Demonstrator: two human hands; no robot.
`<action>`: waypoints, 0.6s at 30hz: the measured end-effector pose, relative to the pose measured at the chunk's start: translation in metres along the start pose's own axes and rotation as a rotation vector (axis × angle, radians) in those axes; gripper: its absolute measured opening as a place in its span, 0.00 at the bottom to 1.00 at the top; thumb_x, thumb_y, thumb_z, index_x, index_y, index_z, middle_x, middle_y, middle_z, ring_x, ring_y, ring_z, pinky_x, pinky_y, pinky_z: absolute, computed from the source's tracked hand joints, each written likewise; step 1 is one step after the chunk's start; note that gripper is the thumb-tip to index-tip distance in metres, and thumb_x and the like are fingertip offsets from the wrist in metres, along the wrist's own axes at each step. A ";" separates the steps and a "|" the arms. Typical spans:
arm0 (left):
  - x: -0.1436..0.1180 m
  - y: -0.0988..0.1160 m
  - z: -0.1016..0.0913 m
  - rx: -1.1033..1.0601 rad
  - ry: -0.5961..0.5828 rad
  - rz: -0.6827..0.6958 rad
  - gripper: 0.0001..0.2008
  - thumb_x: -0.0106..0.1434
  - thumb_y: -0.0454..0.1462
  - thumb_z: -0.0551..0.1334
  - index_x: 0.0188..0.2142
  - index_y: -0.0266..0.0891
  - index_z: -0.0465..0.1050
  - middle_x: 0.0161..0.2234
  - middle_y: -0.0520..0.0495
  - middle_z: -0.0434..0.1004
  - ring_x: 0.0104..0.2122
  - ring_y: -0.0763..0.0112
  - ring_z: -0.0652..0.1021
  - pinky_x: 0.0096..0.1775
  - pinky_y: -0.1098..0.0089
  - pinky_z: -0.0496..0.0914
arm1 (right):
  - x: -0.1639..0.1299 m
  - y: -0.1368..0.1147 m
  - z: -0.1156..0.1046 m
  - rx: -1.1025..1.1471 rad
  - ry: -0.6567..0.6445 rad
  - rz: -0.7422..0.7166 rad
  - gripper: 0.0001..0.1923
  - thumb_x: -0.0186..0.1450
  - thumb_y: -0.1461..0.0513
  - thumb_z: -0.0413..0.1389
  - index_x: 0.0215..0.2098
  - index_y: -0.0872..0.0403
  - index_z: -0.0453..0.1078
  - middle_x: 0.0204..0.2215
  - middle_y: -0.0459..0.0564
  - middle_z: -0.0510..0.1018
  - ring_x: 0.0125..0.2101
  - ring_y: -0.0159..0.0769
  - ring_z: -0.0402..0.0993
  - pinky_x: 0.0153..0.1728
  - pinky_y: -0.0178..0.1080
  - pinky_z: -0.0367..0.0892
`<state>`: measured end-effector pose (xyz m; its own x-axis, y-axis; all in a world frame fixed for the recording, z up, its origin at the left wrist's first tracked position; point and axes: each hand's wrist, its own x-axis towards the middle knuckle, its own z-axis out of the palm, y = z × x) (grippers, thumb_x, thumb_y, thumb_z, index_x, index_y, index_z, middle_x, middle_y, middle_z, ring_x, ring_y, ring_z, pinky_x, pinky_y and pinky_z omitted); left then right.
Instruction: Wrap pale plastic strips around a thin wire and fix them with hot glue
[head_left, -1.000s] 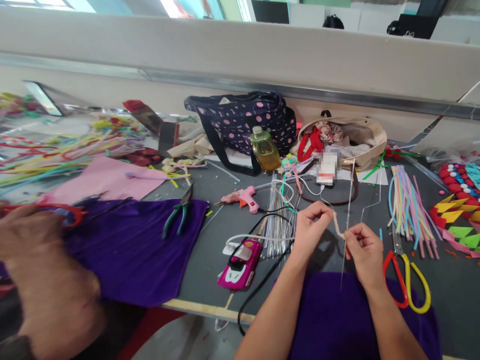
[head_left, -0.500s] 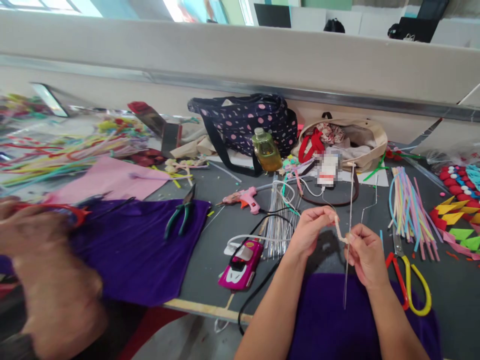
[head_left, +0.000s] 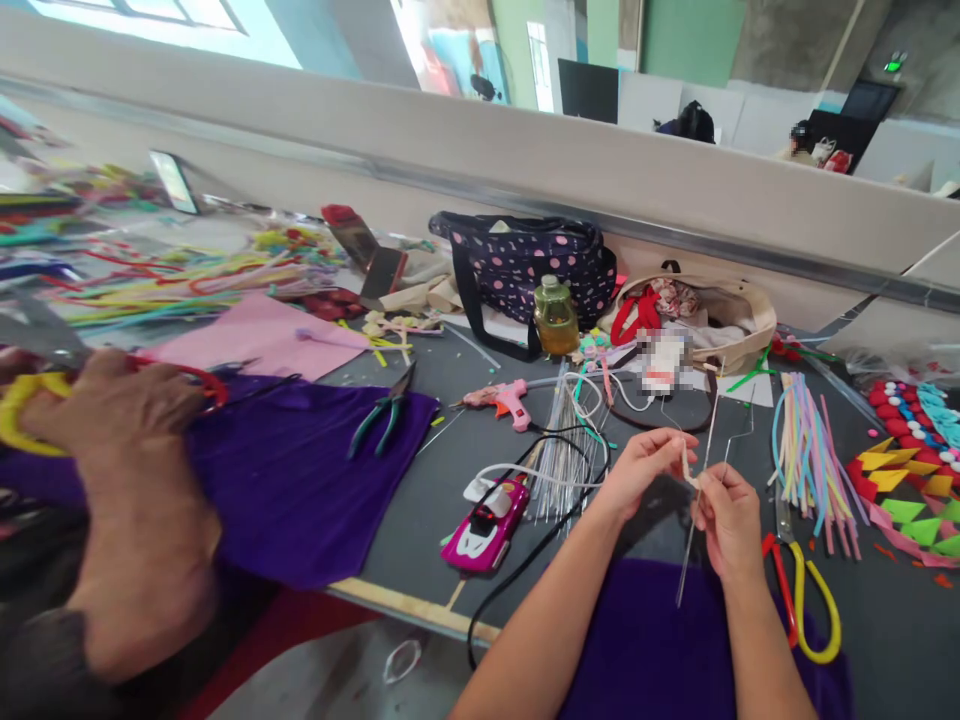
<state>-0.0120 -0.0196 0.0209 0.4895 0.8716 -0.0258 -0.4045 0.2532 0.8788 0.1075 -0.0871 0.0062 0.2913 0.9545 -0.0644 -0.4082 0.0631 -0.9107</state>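
My left hand [head_left: 651,468] pinches the upper end of a short, pale pipe cleaner [head_left: 687,468]. The fingers of my right hand [head_left: 726,508] are closed on its lower end and on a long thin metal wire [head_left: 685,572] that runs steeply up past the hand. Where the pipe cleaner meets the wire, my fingertips partly hide both. Under my forearms lies a purple cloth [head_left: 652,640]. Just right of my right hand are scissors [head_left: 814,610] with one red and one yellow handle, beneath a bundle of pastel pipe cleaners [head_left: 814,455].
Left of my arms are a magenta toy-car-shaped device [head_left: 486,530], silver wires [head_left: 559,450], a pink glue gun [head_left: 510,403] and pliers [head_left: 386,415]. Behind stand a bottle [head_left: 556,318] and a dotted bag [head_left: 517,270]. A co-worker's hand [head_left: 112,410] holds yellow-handled scissors [head_left: 34,412].
The camera view has shifted slightly. Both my hands keep their grip on the pipe cleaner and wire. On the left, the co-worker's yellow-handled scissors have come into view.
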 end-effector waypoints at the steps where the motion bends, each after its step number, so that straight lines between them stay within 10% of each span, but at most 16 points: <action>1: 0.001 -0.001 0.001 0.010 -0.011 0.002 0.19 0.53 0.46 0.68 0.39 0.34 0.77 0.30 0.44 0.77 0.25 0.75 0.73 0.31 0.72 0.67 | 0.001 0.001 -0.001 -0.014 0.000 -0.009 0.15 0.57 0.56 0.62 0.22 0.54 0.63 0.11 0.34 0.58 0.11 0.21 0.53 0.12 0.27 0.49; 18: 0.024 -0.022 0.006 -0.079 0.184 0.012 0.25 0.41 0.38 0.75 0.38 0.33 0.72 0.28 0.47 0.78 0.25 0.72 0.76 0.31 0.72 0.67 | 0.022 0.015 -0.018 -0.079 -0.044 0.028 0.16 0.59 0.50 0.59 0.34 0.54 0.72 0.18 0.39 0.64 0.16 0.25 0.57 0.14 0.29 0.58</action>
<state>0.0135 -0.0066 0.0039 0.3378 0.9349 -0.1091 -0.4725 0.2687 0.8394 0.1238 -0.0704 -0.0160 0.2421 0.9674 -0.0741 -0.3456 0.0146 -0.9383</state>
